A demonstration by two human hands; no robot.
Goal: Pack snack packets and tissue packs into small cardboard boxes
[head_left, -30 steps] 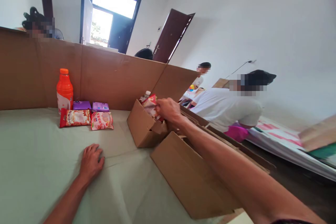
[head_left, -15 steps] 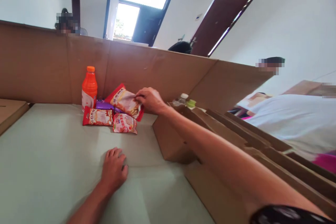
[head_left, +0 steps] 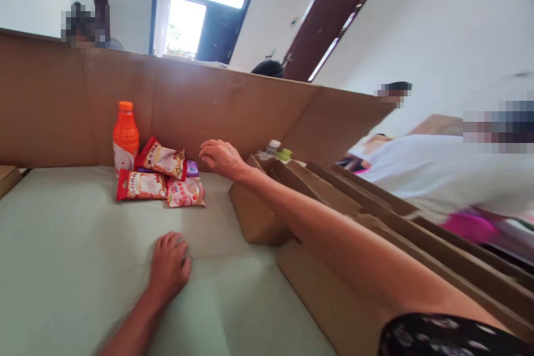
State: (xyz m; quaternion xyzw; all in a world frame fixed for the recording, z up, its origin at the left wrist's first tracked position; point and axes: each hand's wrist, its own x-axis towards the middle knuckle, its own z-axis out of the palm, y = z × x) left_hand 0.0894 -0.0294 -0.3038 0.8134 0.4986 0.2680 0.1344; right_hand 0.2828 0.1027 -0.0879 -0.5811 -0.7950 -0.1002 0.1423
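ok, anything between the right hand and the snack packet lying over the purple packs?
Nothing visible. An open gap separates the right hand from the snack packet; the exposed purple pack sits lower, and the orange bottle stands on the packet's far side.

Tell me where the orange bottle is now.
In the head view, the orange bottle stands upright left of centre, in front of the cardboard wall, with the snack packs just to its right and in front.
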